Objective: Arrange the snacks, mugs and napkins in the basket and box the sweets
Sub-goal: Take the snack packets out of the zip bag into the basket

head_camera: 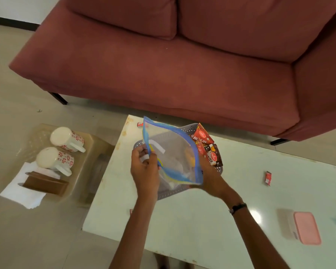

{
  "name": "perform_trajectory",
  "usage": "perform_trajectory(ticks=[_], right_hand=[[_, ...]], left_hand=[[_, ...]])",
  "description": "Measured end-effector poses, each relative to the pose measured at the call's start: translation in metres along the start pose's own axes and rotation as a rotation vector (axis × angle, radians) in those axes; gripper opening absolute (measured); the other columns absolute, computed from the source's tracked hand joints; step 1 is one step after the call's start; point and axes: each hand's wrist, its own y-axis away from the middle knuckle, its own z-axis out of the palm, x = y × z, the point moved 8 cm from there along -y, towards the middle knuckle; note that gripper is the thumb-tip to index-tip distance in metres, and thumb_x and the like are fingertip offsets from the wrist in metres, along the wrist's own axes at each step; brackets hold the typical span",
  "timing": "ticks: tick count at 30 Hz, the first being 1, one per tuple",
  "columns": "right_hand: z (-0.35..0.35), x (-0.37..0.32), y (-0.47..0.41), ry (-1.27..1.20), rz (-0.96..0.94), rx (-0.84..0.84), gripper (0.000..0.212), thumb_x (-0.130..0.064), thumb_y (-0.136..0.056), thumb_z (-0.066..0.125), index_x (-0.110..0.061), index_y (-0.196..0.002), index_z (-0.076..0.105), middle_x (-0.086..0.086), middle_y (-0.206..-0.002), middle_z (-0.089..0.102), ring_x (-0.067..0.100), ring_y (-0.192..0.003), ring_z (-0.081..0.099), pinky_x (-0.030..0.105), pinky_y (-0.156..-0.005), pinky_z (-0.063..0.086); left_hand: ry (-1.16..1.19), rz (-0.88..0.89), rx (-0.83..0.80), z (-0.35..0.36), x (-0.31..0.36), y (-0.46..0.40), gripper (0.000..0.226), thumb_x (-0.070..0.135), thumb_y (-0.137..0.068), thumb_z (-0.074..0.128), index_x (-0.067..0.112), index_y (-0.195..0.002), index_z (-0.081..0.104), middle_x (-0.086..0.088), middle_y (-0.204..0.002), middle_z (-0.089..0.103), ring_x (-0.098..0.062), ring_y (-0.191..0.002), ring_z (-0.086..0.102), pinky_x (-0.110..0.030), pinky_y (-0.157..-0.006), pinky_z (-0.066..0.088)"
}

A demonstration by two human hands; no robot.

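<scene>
A clear zip pouch [173, 152] with blue edges is held over the grey perforated basket [169, 193] on the white table [211, 210]. My left hand [145, 169] grips the pouch's left edge near its zip. My right hand [209, 175] holds its lower right corner. Something yellow shows inside the pouch. Red and brown snack packets [206, 144] stand in the basket's far right side. Two white mugs [66, 139] [54, 160] with red flowers lie upside down on a low stool to the left, beside white napkins [21, 193] and a brown holder [45, 184].
A pink-lidded box [305, 228] sits at the table's right front. One small red sweet [268, 178] lies on the table's right side, another [140, 124] at its far left corner. A maroon sofa [182, 65] stands behind the table.
</scene>
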Motion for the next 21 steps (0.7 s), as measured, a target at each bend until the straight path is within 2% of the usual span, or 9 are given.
perform_trajectory(ticks=[2, 5, 8, 10, 13, 15, 16, 18, 21], right_hand=[[0.009, -0.022, 0.019, -0.102, 0.002, -0.004, 0.096, -0.021, -0.062, 0.088, -0.045, -0.136, 0.031, -0.033, -0.133, 0.044, -0.021, -0.121, 0.041, -0.004, -0.090, 0.035], [-0.007, -0.040, 0.033, -0.190, 0.083, 0.310, 0.072, -0.015, -0.067, 0.084, -0.034, -0.128, 0.050, -0.020, -0.115, 0.064, -0.004, -0.101, 0.061, 0.002, -0.081, 0.045], [-0.035, -0.059, 0.051, -0.199, 0.099, 0.621, 0.020, -0.010, -0.079, 0.067, -0.026, -0.089, 0.059, -0.008, -0.075, 0.068, 0.002, -0.061, 0.056, 0.012, -0.059, 0.043], [-0.054, -0.069, 0.061, -0.265, 0.035, 0.685, 0.020, -0.015, -0.076, 0.056, -0.034, -0.069, 0.052, -0.018, -0.052, 0.058, -0.006, -0.048, 0.049, 0.005, -0.050, 0.036], [-0.087, -0.073, 0.077, -0.241, -0.018, 0.633, 0.024, 0.000, -0.083, 0.055, -0.019, -0.080, 0.071, -0.005, -0.069, 0.070, 0.004, -0.064, 0.059, 0.014, -0.061, 0.046], [-0.115, -0.070, 0.091, -0.205, -0.049, 0.595, 0.029, 0.009, -0.086, 0.053, -0.009, -0.097, 0.072, 0.009, -0.094, 0.075, 0.024, -0.091, 0.068, 0.031, -0.081, 0.052], [-0.131, -0.068, 0.101, -0.216, -0.077, 0.600, 0.031, 0.009, -0.087, 0.054, -0.012, -0.100, 0.073, 0.004, -0.100, 0.075, 0.021, -0.099, 0.068, 0.030, -0.087, 0.051], [-0.162, -0.061, 0.123, -0.283, -0.110, 0.606, 0.024, -0.003, -0.088, 0.060, -0.017, -0.101, 0.074, -0.004, -0.105, 0.075, 0.013, -0.106, 0.066, 0.025, -0.094, 0.050], [-0.204, -0.035, 0.155, -0.387, -0.098, 0.576, 0.016, -0.025, -0.082, 0.066, -0.024, -0.094, 0.077, -0.004, -0.102, 0.076, 0.021, -0.105, 0.067, 0.029, -0.088, 0.050]], left_hand=[[0.080, -0.029, 0.008, 0.008, 0.013, 0.006, 0.023, 0.005, -0.088, 0.056, 0.007, -0.111, 0.053, -0.014, -0.108, 0.059, -0.020, -0.080, 0.056, -0.017, -0.053, 0.048], [0.198, -0.088, -0.035, 0.022, 0.030, 0.018, 0.020, 0.002, -0.088, 0.054, 0.013, -0.103, 0.049, -0.019, -0.106, 0.054, -0.018, -0.071, 0.054, -0.019, -0.054, 0.046], [0.298, -0.102, -0.124, 0.033, 0.046, 0.033, 0.021, 0.003, -0.088, 0.057, 0.013, -0.104, 0.048, -0.011, -0.105, 0.051, -0.004, -0.059, 0.058, -0.013, -0.051, 0.048], [0.345, -0.081, -0.198, 0.040, 0.055, 0.043, 0.020, 0.012, -0.088, 0.060, 0.015, -0.104, 0.049, -0.007, -0.104, 0.053, -0.002, -0.063, 0.060, -0.015, -0.057, 0.051], [0.339, 0.013, -0.193, 0.040, 0.061, 0.056, 0.024, 0.032, -0.088, 0.060, 0.022, -0.108, 0.051, 0.005, -0.109, 0.054, -0.009, -0.090, 0.059, -0.024, -0.077, 0.050], [0.256, 0.089, -0.179, 0.039, 0.059, 0.063, 0.053, 0.042, -0.078, 0.063, 0.021, -0.123, 0.046, 0.011, -0.126, 0.048, -0.011, -0.117, 0.049, -0.026, -0.092, 0.043], [0.196, 0.117, -0.203, 0.042, 0.055, 0.068, 0.067, 0.042, -0.073, 0.065, 0.020, -0.131, 0.041, 0.011, -0.134, 0.043, -0.009, -0.125, 0.043, -0.026, -0.099, 0.039], [0.046, 0.163, -0.298, 0.058, 0.045, 0.079, 0.079, 0.032, -0.071, 0.072, 0.021, -0.139, 0.033, 0.008, -0.143, 0.037, -0.004, -0.130, 0.038, -0.025, -0.105, 0.035], [-0.054, 0.139, -0.498, 0.098, 0.019, 0.104, 0.074, 0.012, -0.070, 0.077, 0.021, -0.133, 0.040, 0.006, -0.134, 0.050, 0.008, -0.115, 0.052, -0.014, -0.096, 0.043]])
